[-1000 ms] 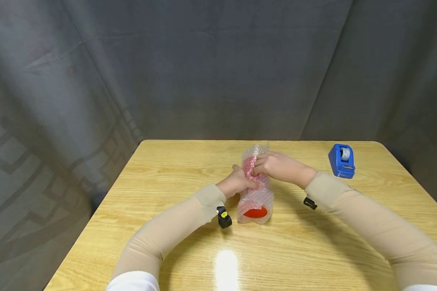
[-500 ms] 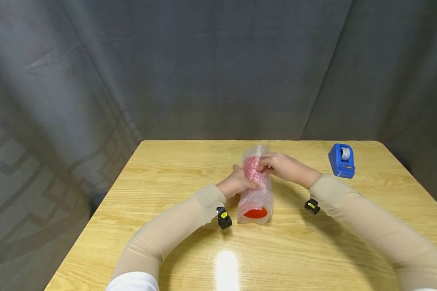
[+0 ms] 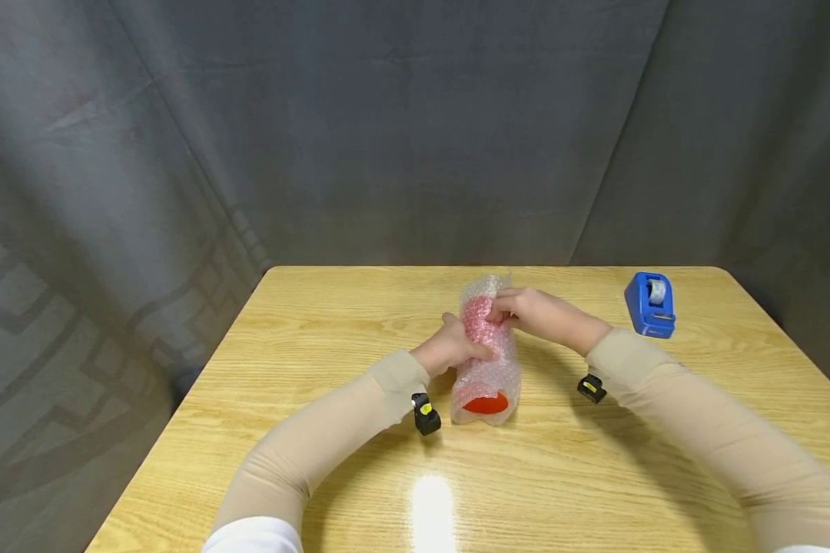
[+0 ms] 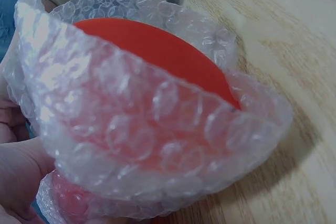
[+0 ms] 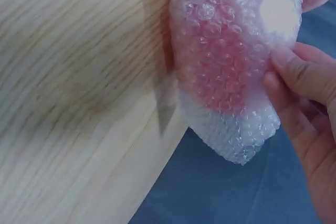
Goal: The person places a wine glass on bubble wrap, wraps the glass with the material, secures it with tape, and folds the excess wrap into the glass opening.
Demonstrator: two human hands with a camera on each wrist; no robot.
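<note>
A roll of bubble wrap lies on the table around a red object, whose rounded red end shows at the near opening. In the left wrist view the red object has a smooth, curved surface inside the loose bubble wrap; its kind is hidden. My left hand grips the wrapped bundle from the left, thumb across the top. On the far right side, my right hand pinches the wrap. The right wrist view shows thumb and fingertips of that hand together at the plastic.
A blue tape dispenser with a roll of clear tape stands at the back right of the wooden table. Behind the far table edge hangs a grey curtain. Bundle and far edge are close together.
My right hand has drawn back a little to the right, from the top of the bundle to its right side. My left hand and the bundle have hardly moved.
</note>
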